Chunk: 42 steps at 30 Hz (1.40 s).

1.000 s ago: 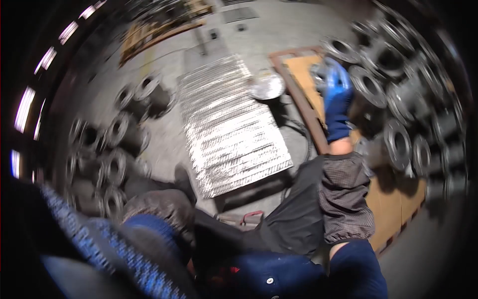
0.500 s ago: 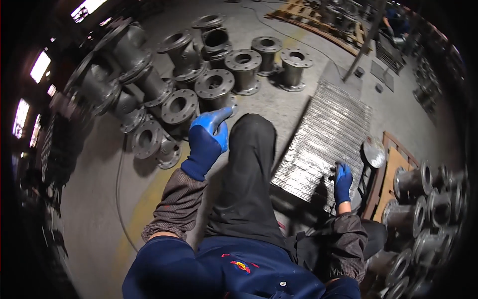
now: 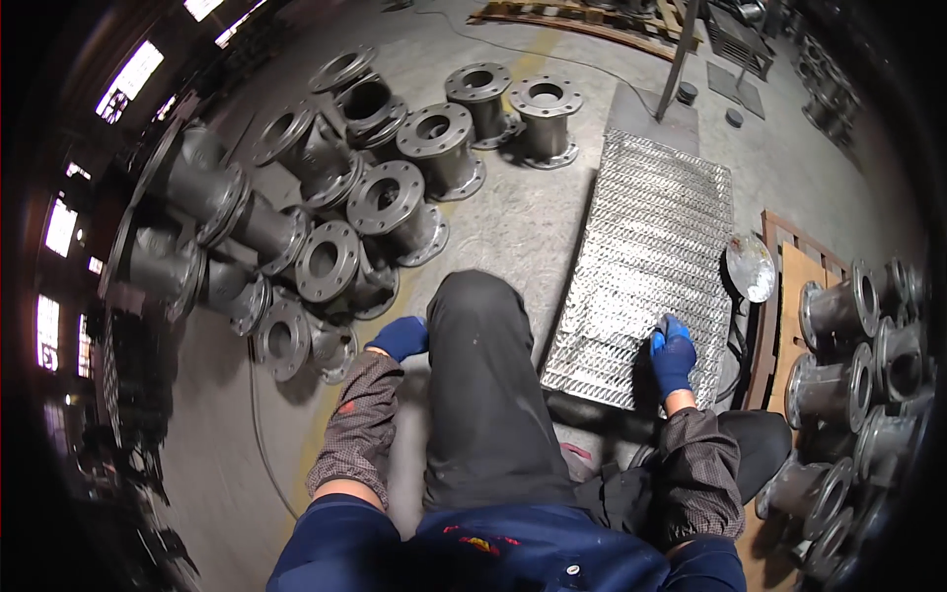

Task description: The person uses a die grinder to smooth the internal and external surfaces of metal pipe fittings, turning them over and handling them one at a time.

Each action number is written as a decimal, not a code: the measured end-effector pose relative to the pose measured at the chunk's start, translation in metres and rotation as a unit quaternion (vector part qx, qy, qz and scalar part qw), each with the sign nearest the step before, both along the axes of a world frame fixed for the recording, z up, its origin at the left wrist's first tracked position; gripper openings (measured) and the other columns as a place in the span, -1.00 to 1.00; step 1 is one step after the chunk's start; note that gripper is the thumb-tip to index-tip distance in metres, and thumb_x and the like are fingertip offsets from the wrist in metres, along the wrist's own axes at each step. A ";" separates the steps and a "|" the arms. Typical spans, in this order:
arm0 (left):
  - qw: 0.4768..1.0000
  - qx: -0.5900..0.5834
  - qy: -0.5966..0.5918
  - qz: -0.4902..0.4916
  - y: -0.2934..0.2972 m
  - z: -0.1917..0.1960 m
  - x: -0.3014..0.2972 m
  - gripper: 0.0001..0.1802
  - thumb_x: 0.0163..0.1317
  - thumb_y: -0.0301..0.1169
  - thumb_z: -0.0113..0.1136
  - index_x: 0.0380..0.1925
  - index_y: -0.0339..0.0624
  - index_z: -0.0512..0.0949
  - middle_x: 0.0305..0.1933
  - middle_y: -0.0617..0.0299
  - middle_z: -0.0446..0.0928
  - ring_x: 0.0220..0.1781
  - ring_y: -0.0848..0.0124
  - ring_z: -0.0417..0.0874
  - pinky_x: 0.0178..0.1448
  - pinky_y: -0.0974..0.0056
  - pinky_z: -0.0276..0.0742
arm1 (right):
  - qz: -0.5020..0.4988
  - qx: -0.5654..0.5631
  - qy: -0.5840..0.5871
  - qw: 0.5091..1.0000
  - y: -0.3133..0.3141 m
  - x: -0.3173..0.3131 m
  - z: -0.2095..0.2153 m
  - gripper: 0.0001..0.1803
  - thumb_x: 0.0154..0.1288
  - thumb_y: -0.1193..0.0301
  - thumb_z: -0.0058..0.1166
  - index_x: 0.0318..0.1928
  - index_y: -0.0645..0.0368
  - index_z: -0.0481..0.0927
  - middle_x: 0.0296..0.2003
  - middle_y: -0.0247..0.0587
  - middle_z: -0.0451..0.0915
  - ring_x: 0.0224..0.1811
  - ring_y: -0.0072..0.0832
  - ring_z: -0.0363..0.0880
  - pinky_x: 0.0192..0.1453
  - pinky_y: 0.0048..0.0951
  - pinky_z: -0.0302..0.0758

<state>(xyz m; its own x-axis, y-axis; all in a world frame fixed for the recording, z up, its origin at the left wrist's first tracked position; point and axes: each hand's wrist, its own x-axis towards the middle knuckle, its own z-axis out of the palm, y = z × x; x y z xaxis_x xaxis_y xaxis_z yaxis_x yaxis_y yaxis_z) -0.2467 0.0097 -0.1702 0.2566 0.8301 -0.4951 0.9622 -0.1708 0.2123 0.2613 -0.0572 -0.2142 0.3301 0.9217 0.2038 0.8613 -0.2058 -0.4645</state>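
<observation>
My left hand [image 3: 402,338], in a blue glove, is beside my raised left knee [image 3: 480,316]. The knee hides its fingers. Close by on the left is a grey flanged pipe fitting [image 3: 328,260], apart from the glove as far as I can see. My right hand [image 3: 673,355], also blue-gloved, is low over the near right part of a ridged metal platform [image 3: 646,237]. Its fingers look curled, and whatever they hold, if anything, is hidden under the hand.
Several flanged fittings [image 3: 434,138] stand grouped at the left and ahead. More fittings [image 3: 834,385] lie at the right near a wooden pallet [image 3: 774,296]. A round pale-topped object [image 3: 752,268] adjoins the platform. A post [image 3: 679,64] rises beyond it, and a cable [image 3: 258,434] crosses the floor.
My left hand has dropped from above the knee's left side to partly behind it; its thumb and fingers no longer show. The right hand stays over the platform. The view has shifted.
</observation>
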 end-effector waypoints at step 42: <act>0.954 0.144 0.143 -0.219 0.217 0.027 0.232 -0.27 -0.10 0.01 0.32 0.01 -0.24 0.42 -0.33 -0.04 0.61 -0.25 0.08 0.67 -0.18 0.03 0.55 | -0.085 -0.036 -0.060 0.994 0.053 0.001 -0.013 -0.27 0.11 0.46 0.04 0.34 0.05 0.20 -0.03 0.19 0.46 -0.14 0.07 0.52 -0.15 -0.09 0.49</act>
<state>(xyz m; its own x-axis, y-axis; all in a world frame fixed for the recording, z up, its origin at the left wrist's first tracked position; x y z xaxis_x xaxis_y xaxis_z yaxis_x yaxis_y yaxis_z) -0.0147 0.2263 -0.1437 0.4990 0.7863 -0.3644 0.7966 -0.5818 -0.1644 0.2626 -0.0041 -0.2272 0.4600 0.8681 0.1863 0.8592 -0.3824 -0.3399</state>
